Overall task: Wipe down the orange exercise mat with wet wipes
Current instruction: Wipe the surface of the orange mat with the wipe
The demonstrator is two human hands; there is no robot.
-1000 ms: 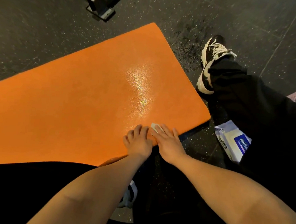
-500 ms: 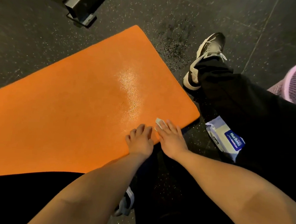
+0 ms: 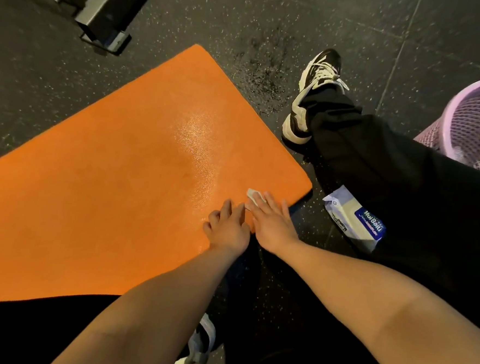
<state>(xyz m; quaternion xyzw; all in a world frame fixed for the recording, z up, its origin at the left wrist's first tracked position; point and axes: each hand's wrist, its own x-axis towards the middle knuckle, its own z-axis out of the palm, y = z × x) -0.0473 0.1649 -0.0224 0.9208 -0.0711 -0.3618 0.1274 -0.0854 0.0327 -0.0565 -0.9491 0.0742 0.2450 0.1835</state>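
Right grip (image 3: 272, 226), fingers straight and flat, is still pressing the wipe (image 3: 251, 195) onto the mat (image 3: 104, 200) at its near right corner, barely travelling since a second ago. Left grip (image 3: 228, 229) is curling loosely beside it, holding nothing. Probably finishing this corner.

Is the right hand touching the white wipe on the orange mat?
Touching. In the head view the right hand lies flat on the wipe, fingers straight, pressing it onto the mat; only the wipe's end shows.

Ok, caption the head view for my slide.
Right hand presses a wet wipe onto the orange mat, left hand resting beside it.
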